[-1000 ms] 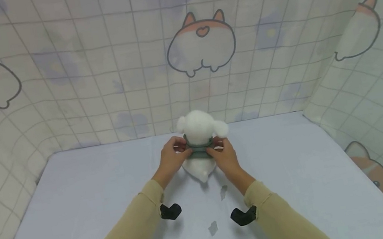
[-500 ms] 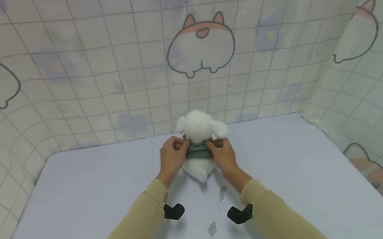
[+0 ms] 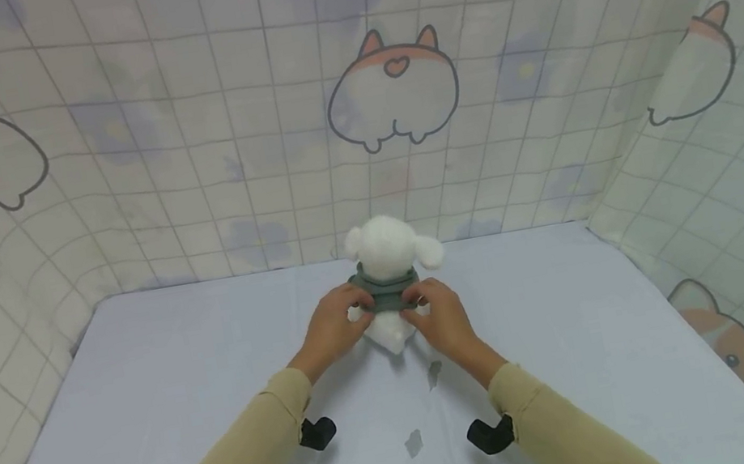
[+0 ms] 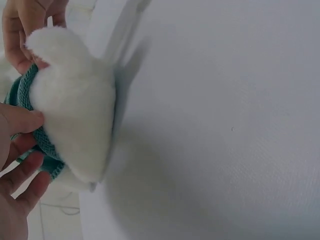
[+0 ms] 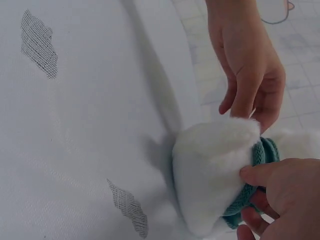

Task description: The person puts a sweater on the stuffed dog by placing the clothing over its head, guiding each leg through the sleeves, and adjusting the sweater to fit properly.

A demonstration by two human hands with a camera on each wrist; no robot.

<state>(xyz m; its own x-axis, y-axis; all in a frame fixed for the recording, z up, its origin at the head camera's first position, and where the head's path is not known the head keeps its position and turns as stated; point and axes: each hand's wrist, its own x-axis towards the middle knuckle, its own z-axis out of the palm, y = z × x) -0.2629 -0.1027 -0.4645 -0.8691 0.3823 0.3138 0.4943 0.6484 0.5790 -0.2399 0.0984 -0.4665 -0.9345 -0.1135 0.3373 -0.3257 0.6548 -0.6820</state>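
Note:
A white plush toy (image 3: 385, 246) with floppy ears sits at the far edge of the table, its back and small tail toward me. Around its body is a green knitted sweater (image 3: 389, 300). My left hand (image 3: 334, 322) pinches the lower hem on the left side; in the left wrist view its thumb lies at the knit edge (image 4: 44, 137), against the white fur. On the other side, my right hand (image 3: 444, 318) pinches the same hem, thumb and fingers at the knit edge (image 5: 245, 197) in the right wrist view. The toy's front is hidden.
The white table (image 3: 185, 395) has two grey worn patches, one of them nearer the front (image 3: 414, 443). Behind it hangs a checked curtain (image 3: 236, 123) with corgi drawings. A black wrist mount (image 3: 491, 435) juts from the right sleeve, another (image 3: 318, 433) from the left.
Both hands have moved from the sweater's collar area down to its lower hem. They have let go of the upper part, and the toy has stayed in place.

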